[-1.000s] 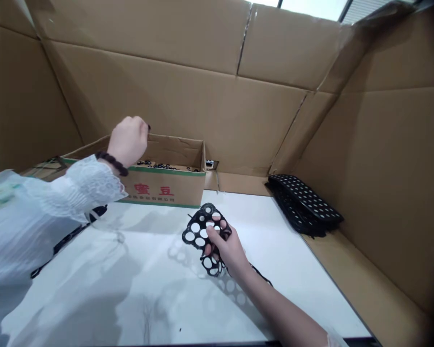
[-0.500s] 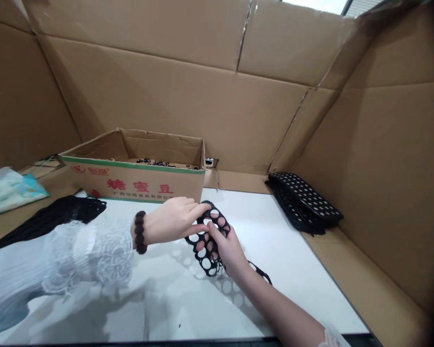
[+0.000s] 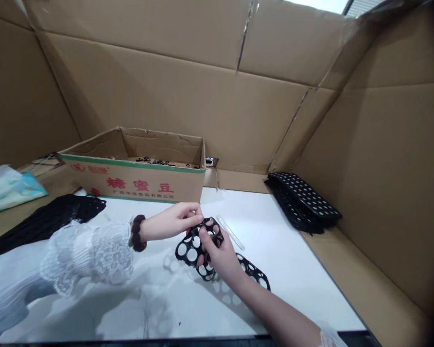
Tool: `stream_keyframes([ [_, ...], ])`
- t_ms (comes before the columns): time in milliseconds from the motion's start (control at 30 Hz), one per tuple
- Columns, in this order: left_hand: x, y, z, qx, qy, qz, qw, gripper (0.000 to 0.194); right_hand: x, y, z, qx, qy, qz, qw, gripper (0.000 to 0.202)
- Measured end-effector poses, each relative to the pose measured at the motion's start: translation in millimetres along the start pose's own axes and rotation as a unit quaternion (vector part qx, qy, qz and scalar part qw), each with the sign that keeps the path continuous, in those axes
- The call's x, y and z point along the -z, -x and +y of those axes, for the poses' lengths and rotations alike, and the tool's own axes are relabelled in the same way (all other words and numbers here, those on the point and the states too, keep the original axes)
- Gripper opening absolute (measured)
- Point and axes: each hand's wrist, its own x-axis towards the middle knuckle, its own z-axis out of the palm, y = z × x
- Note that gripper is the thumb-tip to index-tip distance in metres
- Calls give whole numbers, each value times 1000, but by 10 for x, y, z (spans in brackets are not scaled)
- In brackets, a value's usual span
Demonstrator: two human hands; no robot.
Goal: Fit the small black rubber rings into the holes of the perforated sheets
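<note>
A black strip full of round holes (image 3: 192, 254) hangs between my hands above the white table, its far end running under my right forearm. My right hand (image 3: 220, 250) is closed on the strip, thumb on top. At the strip's upper edge, my left hand (image 3: 177, 220) pinches it with thumb and fingers; the fingertips are partly hidden. Just beyond my right hand, a thin clear stick-like object (image 3: 230, 233) lies on the white tabletop (image 3: 285, 270).
An open cardboard box (image 3: 148, 180) holding small black rings stands at the back left. Black perforated sheets (image 3: 304, 200) are stacked at the right. Black material (image 3: 54, 214) and a teal-white packet (image 3: 12, 189) lie at the left. Cardboard walls (image 3: 166, 91) surround the table.
The strip has been turned and lowered slightly between my hands. My left hand has shifted a little left and down. The clear stick-like object now shows beyond my right hand.
</note>
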Motion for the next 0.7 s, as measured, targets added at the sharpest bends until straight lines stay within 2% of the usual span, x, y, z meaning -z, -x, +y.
stream_keyframes([
  [133, 23, -49, -72, 25, -7, 70, 997, 25, -17, -2, 39, 2, -7, -7, 1000, 22],
  [200, 57, -64, -90, 25, -74, 136, 988, 24, -15, 3, 45, -2, -2, -9, 1000, 22],
  [267, 67, -49, -76, 13, -160, 177, 971, 23, -14, 8, 38, -5, 5, -6, 1000, 23],
  [333, 36, -2, -31, -5, -212, 173, 962, 24, -17, 13, 22, -4, 10, -1, 1000, 23],
  [500, -125, 142, 56, -42, -264, 116, 957, 25, -36, 46, -15, -17, 19, 1, 1000, 26],
  [600, -137, 160, 14, -59, -349, 102, 930, 23, -46, 70, -30, -22, 12, -8, 1000, 26],
  [700, -78, 138, -51, -63, -408, 79, 907, 23, -45, 74, -48, -23, 12, -17, 1000, 25],
])
